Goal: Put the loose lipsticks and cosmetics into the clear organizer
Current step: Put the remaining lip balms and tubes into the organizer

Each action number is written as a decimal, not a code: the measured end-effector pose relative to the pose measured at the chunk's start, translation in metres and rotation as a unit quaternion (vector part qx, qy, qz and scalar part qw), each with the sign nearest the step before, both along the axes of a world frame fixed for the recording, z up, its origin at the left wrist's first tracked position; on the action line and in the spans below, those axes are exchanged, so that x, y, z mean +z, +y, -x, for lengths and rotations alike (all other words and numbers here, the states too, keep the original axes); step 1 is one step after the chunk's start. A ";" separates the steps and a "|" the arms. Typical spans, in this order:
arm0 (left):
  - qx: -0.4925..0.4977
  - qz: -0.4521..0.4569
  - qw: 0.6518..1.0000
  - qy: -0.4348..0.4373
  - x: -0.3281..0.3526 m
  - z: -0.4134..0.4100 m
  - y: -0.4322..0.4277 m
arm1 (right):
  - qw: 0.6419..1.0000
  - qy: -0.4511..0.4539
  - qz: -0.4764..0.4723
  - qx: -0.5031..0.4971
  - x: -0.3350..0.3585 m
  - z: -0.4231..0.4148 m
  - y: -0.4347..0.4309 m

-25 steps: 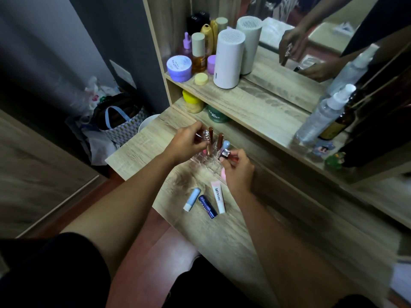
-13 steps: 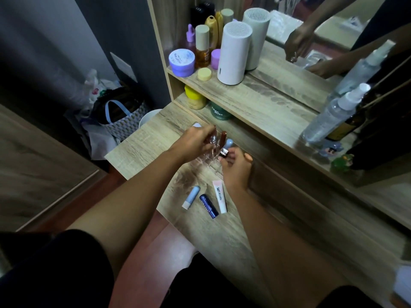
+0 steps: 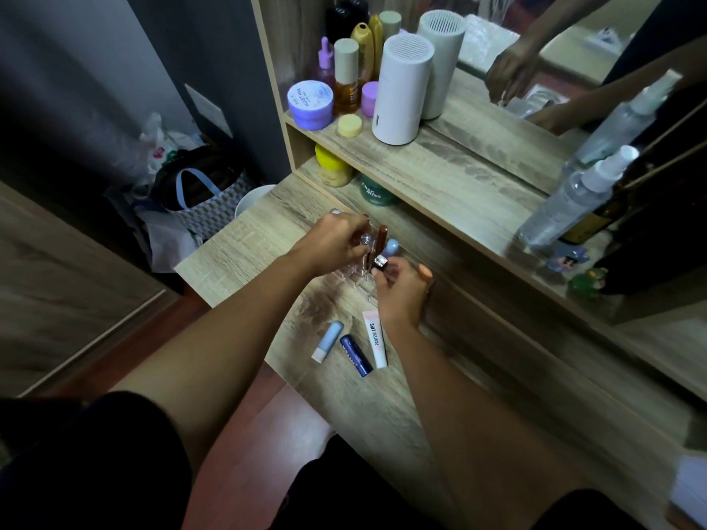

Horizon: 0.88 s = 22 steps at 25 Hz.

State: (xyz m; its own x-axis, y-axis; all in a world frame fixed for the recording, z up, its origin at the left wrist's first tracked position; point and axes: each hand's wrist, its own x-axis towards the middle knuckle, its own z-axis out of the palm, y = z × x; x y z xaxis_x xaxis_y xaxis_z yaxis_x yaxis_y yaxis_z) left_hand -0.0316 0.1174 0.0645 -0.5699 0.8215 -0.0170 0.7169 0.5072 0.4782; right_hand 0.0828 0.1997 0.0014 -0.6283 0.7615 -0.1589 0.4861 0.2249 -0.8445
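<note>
Change since earlier: little has shifted; both hands have stayed at the organizer, and the right hand's little finger now sticks out to the right.
Left hand: left hand (image 3: 336, 242) is curled over the far-left part of the clear organizer (image 3: 363, 279), fingertips pinched on a small clear-topped item (image 3: 364, 239) at its top edge; what that item is cannot be told.
Right hand: right hand (image 3: 401, 290) sits at the organizer's near-right side, thumb and forefinger closed on a lipstick with a silver square cap (image 3: 380, 262), held upright at the organizer's slots.
Organizer contents: a brown-capped lip gloss (image 3: 382, 239) stands upright in it, with a pale blue rounded cap (image 3: 392, 247) just to its right.
Loose items: three lie on the desk (image 3: 237, 258) near the right wrist, side by side: a light blue stick (image 3: 327, 341) on the left, a dark blue stick (image 3: 356, 355) in the middle, a white and pink lip tube (image 3: 374, 338) on the right, its far end close to the right hand.
Shelf: a white cylinder (image 3: 401, 89), purple jar (image 3: 310, 105) and bottles stand far left; a clear spray bottle (image 3: 574, 200) stands at the right.
</note>
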 end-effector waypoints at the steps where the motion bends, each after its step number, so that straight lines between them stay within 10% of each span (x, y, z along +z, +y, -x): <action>1: -0.004 0.004 1.000 0.003 0.001 0.000 0.000 | 1.000 -0.001 -0.004 0.003 0.000 0.000 0.001; 22: 0.054 -0.067 0.996 -0.025 0.008 -0.010 -0.030 | 0.996 -0.006 -0.071 0.062 0.007 -0.031 -0.012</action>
